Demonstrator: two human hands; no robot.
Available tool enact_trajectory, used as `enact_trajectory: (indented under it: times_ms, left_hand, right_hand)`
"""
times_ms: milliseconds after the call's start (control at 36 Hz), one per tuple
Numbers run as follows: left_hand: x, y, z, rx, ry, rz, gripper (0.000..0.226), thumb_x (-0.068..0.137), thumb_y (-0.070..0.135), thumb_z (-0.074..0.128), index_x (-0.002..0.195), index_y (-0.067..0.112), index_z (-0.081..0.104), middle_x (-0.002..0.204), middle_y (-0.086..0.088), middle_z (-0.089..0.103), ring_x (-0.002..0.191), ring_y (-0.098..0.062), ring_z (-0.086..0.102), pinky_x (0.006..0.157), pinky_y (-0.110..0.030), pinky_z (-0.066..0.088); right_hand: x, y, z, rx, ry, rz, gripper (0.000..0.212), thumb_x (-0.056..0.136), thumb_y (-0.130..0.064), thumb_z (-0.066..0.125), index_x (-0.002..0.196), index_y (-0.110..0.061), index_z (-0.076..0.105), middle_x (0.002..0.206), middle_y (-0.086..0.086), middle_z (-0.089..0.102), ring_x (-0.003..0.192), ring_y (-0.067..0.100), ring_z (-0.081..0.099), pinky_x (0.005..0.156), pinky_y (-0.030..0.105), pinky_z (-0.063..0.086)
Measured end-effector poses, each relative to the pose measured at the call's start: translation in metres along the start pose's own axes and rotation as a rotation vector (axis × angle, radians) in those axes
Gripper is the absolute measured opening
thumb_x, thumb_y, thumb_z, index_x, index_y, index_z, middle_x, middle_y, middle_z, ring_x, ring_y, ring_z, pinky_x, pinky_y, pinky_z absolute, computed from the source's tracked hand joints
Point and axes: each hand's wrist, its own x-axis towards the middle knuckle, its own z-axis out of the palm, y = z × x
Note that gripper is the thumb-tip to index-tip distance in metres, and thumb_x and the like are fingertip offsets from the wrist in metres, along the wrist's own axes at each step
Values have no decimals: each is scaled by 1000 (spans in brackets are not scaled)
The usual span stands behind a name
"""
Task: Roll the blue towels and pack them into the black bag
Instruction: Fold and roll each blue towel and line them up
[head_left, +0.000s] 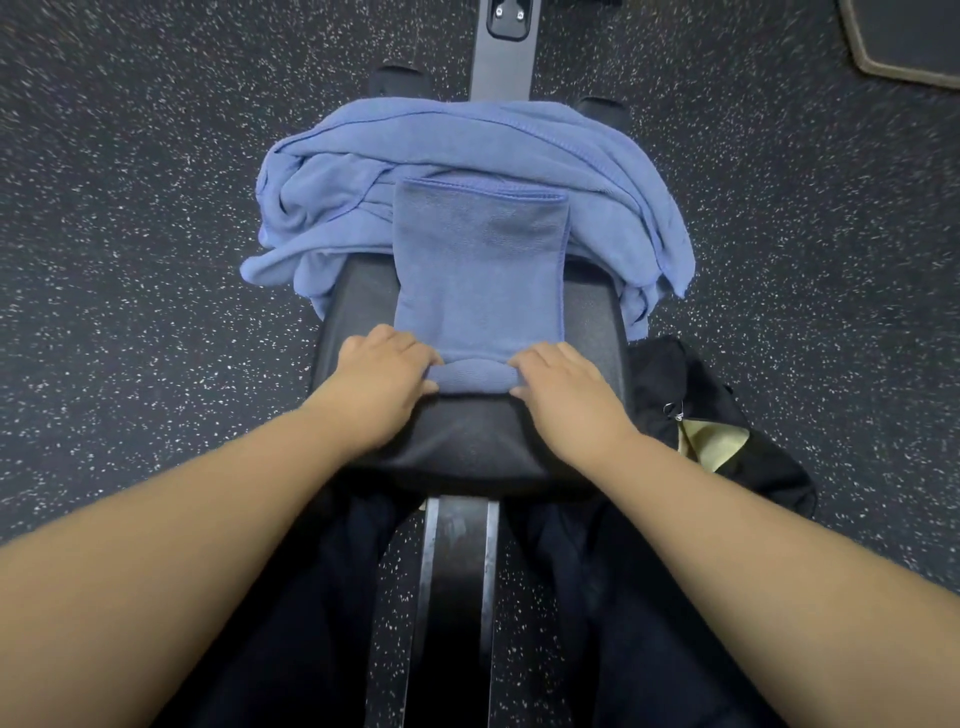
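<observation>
A folded, narrow blue terry towel (478, 270) is lying lengthwise on the black padded bench (592, 322), its near end turned over into a short, tight roll that is sitting right between the two hands. The left hand (387, 371) is curling its fingers over the left end of that roll and the right hand (558, 384) is doing the same at the right end, so both are gripping the rolled edge with knuckles up and thumbs tucked toward the fabric. The flat remainder of the towel is stretching away from the hands toward the far end of the bench, where it is overlapping a loose heap of crumpled blue towels (467, 150) that is draping over both sides of the pad. The soft black bag (717, 426) is sitting on the dark speckled rubber floor (145, 234) just beside the bench on the right, close to the right wrist, with a pale yellow patch showing in its opening.
</observation>
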Motion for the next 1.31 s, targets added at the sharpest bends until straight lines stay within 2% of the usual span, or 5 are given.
enact_trajectory:
  times_ms: [361, 583, 833, 1139, 1306]
  left_hand:
    - [-9, -6, -3, -336, -7, 29, 20, 99, 25, 49, 117, 24, 58, 96, 9, 56, 108, -24, 46, 93, -36, 31]
    - [-1, -4, 3, -199, 304, 39, 12, 85, 17, 66, 92, 22, 58, 93, -9, 50, 85, -34, 52, 72, -37, 35]
    - [-4, 8, 7, -296, 252, 123, 36, 77, 23, 22, 85, 9, 54, 91, -9, 45, 79, -21, 39, 73, -38, 44]
    - [-6, 11, 16, -56, 240, 93, 56, 51, 27, 90, 91, 5, 58, 88, -16, 56, 80, -33, 52, 61, -42, 48]
    - [2, 10, 21, 21, 305, 92, 49, 54, 18, 89, 91, 4, 60, 87, -17, 56, 81, -26, 32, 58, -35, 38]
  right_hand:
    - [-11, 7, -12, 114, -151, -17, 28, 100, -20, 45, 124, -8, 51, 120, 10, 59, 113, 30, 47, 93, 35, 33]
    - [-5, -5, 8, -113, 260, 110, 26, 85, -26, 42, 78, -16, 65, 78, 3, 55, 74, 25, 47, 59, 30, 33]
    - [-4, -19, 12, 24, 299, 17, 24, 68, -4, 31, 76, -8, 53, 75, 11, 49, 63, 30, 52, 52, 32, 45]
    - [-4, -17, 26, -132, 357, 62, 24, 66, -11, 48, 87, -6, 56, 84, 10, 54, 73, 27, 47, 62, 35, 45]
    - [-4, -14, 30, -276, 390, 35, 31, 76, -4, 36, 101, -6, 54, 92, 10, 57, 79, 26, 49, 69, 33, 46]
